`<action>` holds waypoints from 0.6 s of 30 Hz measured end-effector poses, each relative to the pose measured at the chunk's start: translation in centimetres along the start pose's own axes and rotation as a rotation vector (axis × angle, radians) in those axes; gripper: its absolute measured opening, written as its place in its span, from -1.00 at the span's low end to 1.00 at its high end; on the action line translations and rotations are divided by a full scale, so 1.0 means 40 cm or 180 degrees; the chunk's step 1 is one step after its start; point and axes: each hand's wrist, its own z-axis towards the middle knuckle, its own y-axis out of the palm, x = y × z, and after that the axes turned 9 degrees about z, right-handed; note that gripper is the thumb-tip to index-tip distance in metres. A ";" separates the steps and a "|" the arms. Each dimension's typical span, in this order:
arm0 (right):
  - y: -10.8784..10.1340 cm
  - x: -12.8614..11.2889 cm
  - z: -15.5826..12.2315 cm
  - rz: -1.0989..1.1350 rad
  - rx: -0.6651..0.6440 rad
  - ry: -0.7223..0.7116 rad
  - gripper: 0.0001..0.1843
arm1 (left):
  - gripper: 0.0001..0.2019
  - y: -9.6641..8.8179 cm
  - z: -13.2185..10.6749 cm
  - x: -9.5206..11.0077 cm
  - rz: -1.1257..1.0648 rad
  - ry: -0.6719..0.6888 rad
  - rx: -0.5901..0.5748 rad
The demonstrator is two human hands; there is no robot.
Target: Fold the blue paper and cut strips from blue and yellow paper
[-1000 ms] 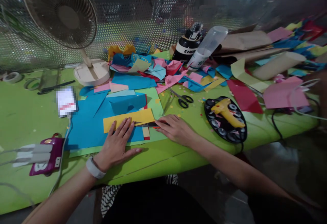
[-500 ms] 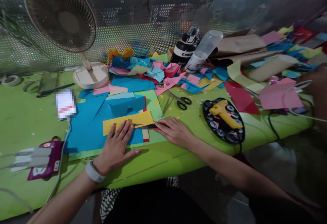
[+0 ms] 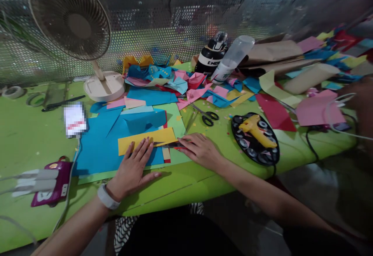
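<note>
My left hand (image 3: 134, 169) lies flat, its fingertips pressing on the lower edge of a yellow paper strip (image 3: 163, 135). My right hand (image 3: 201, 151) is curled over the handle end of a pair of scissors (image 3: 167, 144), a bit of red showing by the fingers. The dark blades point left across the strip, their tips close to my left fingertips. Beneath the strip are a large blue sheet (image 3: 96, 151) and a light green sheet (image 3: 180, 121). A folded blue paper piece (image 3: 145, 120) rests just behind the strip.
Black-handled scissors (image 3: 207, 118) lie behind my right hand. A yellow glue gun (image 3: 259, 131) sits on a black power strip at right. A fan (image 3: 105, 86), a phone (image 3: 75, 119) and a purple socket block (image 3: 55, 182) stand left. Bottles (image 3: 211, 55) and paper scraps fill the back.
The yellow strip has shifted very slightly to the right, and so have my right hand and the scissors. My left hand stays nearly in place.
</note>
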 end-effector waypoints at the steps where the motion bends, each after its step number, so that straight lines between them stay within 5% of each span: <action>1: 0.000 0.000 0.000 -0.0006 0.0014 0.0017 -0.70 | -0.12 -0.001 0.000 -0.001 -0.0002 0.0019 -0.0002; 18: 0.001 0.005 0.002 0.0082 0.0067 0.0120 -0.68 | -0.10 -0.003 -0.012 -0.038 0.0117 0.0011 0.0055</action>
